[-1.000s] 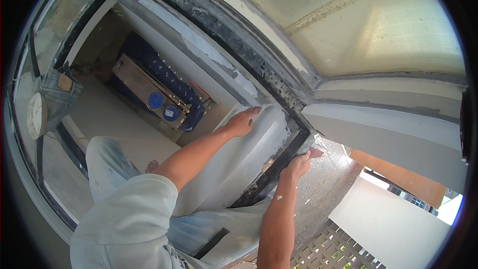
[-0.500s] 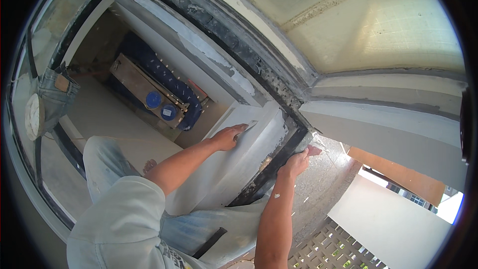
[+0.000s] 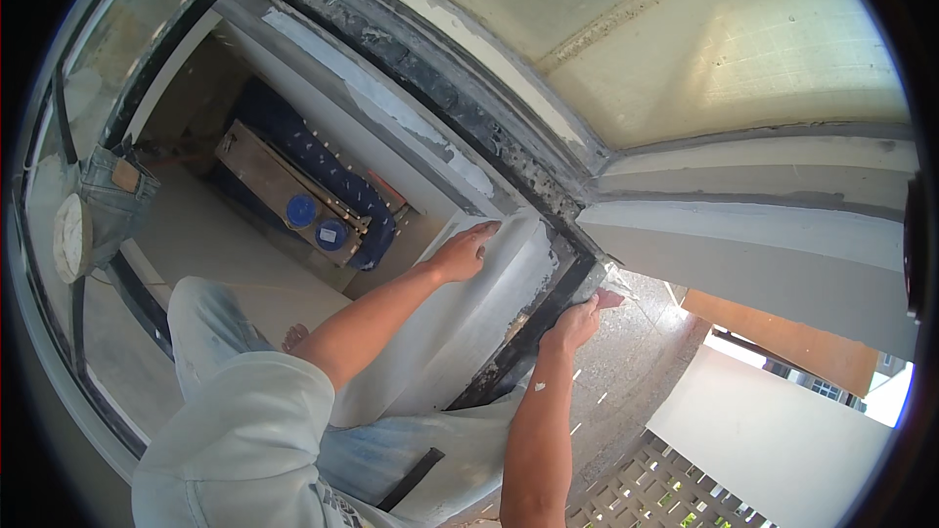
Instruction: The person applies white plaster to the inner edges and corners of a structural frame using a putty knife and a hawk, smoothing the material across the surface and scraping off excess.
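Note:
My left hand reaches onto the smooth grey inner corner of a plastered frame. Its fingers are bent together, with the tips at the surface; whatever they may hold is hidden. My right hand is closed at the outer edge of the frame, beside its black strip. From that grip juts a reddish flat piece, its kind unclear. Whitish, paste-like matter shows just beyond it. Patchy white filler runs along the longer side of the frame.
Below the opening, two blue-lidded tubs stand on a wooden board beside dark blue patterned cloth. Jeans hang at the left. A frosted pane rises at upper right; a pierced block screen lies at lower right.
My left hand has moved slightly up and along the frame, toward its inner corner. The light tip at its fingers no longer shows. My right hand has shifted only a little.

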Action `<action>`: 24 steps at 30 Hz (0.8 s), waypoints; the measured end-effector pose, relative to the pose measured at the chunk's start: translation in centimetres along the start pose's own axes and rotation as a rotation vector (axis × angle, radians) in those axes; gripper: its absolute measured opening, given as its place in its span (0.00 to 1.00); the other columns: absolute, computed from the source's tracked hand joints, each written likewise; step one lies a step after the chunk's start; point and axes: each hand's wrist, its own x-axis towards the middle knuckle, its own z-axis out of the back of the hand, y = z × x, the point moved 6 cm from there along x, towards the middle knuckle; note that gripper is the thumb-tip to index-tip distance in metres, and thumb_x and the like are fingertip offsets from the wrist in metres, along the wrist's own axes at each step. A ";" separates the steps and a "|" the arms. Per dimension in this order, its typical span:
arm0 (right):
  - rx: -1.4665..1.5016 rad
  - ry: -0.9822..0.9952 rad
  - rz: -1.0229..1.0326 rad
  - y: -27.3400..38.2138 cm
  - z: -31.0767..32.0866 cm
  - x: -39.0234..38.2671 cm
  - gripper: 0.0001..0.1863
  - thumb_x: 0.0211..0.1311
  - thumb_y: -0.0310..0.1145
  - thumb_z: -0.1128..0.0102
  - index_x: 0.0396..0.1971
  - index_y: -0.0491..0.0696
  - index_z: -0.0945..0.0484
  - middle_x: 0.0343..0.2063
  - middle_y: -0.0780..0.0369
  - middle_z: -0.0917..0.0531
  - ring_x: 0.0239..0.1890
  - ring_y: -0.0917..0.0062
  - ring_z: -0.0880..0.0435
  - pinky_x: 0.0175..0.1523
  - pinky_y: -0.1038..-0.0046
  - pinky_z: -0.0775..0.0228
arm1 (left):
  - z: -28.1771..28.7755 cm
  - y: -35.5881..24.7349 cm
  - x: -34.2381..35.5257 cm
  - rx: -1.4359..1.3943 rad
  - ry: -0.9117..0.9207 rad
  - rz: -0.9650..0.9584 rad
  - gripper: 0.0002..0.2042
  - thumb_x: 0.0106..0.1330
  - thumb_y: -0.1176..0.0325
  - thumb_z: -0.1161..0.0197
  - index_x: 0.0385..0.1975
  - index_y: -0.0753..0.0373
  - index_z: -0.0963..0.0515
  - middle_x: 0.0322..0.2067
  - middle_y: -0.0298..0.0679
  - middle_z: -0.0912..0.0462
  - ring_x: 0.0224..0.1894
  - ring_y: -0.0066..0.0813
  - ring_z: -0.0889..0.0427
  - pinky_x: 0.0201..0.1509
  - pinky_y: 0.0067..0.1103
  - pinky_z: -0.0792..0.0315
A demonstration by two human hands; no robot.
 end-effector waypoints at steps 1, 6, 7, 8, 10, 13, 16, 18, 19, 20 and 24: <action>0.016 0.015 -0.007 -0.1 -0.2 -0.1 0.25 0.80 0.41 0.59 0.56 0.34 0.25 0.48 0.53 0.17 0.46 0.64 0.16 0.52 0.67 0.24 | 0.1 -0.5 1.0 0.016 -0.012 -0.008 0.34 0.64 0.81 0.53 0.74 0.58 0.39 0.74 0.42 0.38 0.72 0.45 0.35 0.75 0.32 0.36; 0.030 0.013 -0.003 0.0 -0.3 -0.2 0.25 0.80 0.41 0.59 0.57 0.34 0.24 0.49 0.52 0.17 0.47 0.64 0.16 0.52 0.66 0.24 | -0.6 -1.3 3.2 0.026 0.032 -0.005 0.36 0.61 0.82 0.53 0.74 0.59 0.39 0.75 0.42 0.39 0.72 0.45 0.35 0.75 0.33 0.36; -0.001 0.011 -0.022 -0.3 -0.4 -0.2 0.25 0.80 0.41 0.59 0.57 0.34 0.24 0.49 0.52 0.17 0.47 0.63 0.16 0.52 0.66 0.24 | -0.4 -1.3 3.0 0.030 0.023 -0.020 0.36 0.60 0.82 0.52 0.74 0.59 0.39 0.75 0.42 0.39 0.72 0.45 0.34 0.75 0.33 0.36; -0.005 0.005 -0.026 -0.5 -0.2 -0.1 0.25 0.80 0.41 0.59 0.57 0.34 0.24 0.49 0.52 0.17 0.47 0.63 0.16 0.52 0.66 0.24 | -0.6 -1.4 2.4 0.026 0.029 -0.018 0.36 0.60 0.82 0.52 0.74 0.59 0.39 0.75 0.42 0.39 0.72 0.45 0.34 0.75 0.33 0.36; -0.023 -0.017 -0.002 -0.3 0.4 0.5 0.25 0.80 0.42 0.59 0.56 0.34 0.23 0.48 0.52 0.17 0.47 0.63 0.16 0.51 0.66 0.24 | -0.9 -2.3 1.0 -0.030 0.076 -0.014 0.36 0.60 0.83 0.52 0.74 0.59 0.38 0.74 0.43 0.38 0.73 0.45 0.35 0.76 0.32 0.37; -0.054 -0.057 -0.013 0.2 0.6 0.1 0.23 0.80 0.40 0.58 0.51 0.37 0.20 0.46 0.56 0.16 0.45 0.67 0.16 0.51 0.67 0.24 | -1.1 -1.9 -4.9 -0.059 0.181 0.048 0.37 0.61 0.85 0.52 0.75 0.58 0.40 0.74 0.42 0.38 0.72 0.47 0.34 0.75 0.33 0.35; 0.013 -0.030 -0.017 0.7 0.1 -0.6 0.23 0.80 0.40 0.58 0.53 0.37 0.20 0.47 0.55 0.16 0.46 0.66 0.16 0.53 0.66 0.25 | -1.0 -0.3 -12.5 -0.020 0.134 -0.009 0.37 0.61 0.86 0.53 0.75 0.57 0.40 0.74 0.42 0.37 0.72 0.46 0.34 0.75 0.32 0.35; 0.003 -0.032 -0.018 0.7 0.1 -0.7 0.23 0.80 0.40 0.58 0.53 0.36 0.21 0.48 0.55 0.16 0.47 0.66 0.16 0.53 0.66 0.25 | -0.5 -0.1 -15.9 -0.042 0.206 0.055 0.37 0.62 0.85 0.53 0.75 0.56 0.40 0.73 0.42 0.36 0.73 0.46 0.35 0.75 0.32 0.36; -0.007 -0.036 -0.018 0.7 0.1 -0.6 0.23 0.80 0.40 0.58 0.54 0.36 0.21 0.48 0.55 0.16 0.48 0.66 0.16 0.54 0.66 0.25 | -0.3 0.2 -15.8 -0.041 0.202 0.055 0.37 0.62 0.85 0.53 0.75 0.56 0.40 0.73 0.42 0.36 0.73 0.46 0.35 0.75 0.32 0.36; -0.008 -0.033 -0.019 0.6 0.0 -0.6 0.23 0.80 0.40 0.58 0.54 0.36 0.21 0.48 0.55 0.16 0.48 0.66 0.16 0.54 0.66 0.25 | 0.2 0.7 -15.6 -0.040 0.136 0.082 0.36 0.62 0.85 0.53 0.75 0.56 0.40 0.73 0.41 0.36 0.73 0.46 0.35 0.75 0.32 0.36; -0.019 -0.050 0.004 0.3 0.8 0.4 0.24 0.79 0.40 0.58 0.54 0.36 0.21 0.48 0.54 0.16 0.47 0.66 0.16 0.53 0.66 0.24 | 0.2 0.9 -9.5 -0.031 0.030 0.030 0.35 0.64 0.84 0.54 0.75 0.56 0.40 0.74 0.42 0.37 0.73 0.46 0.35 0.75 0.31 0.37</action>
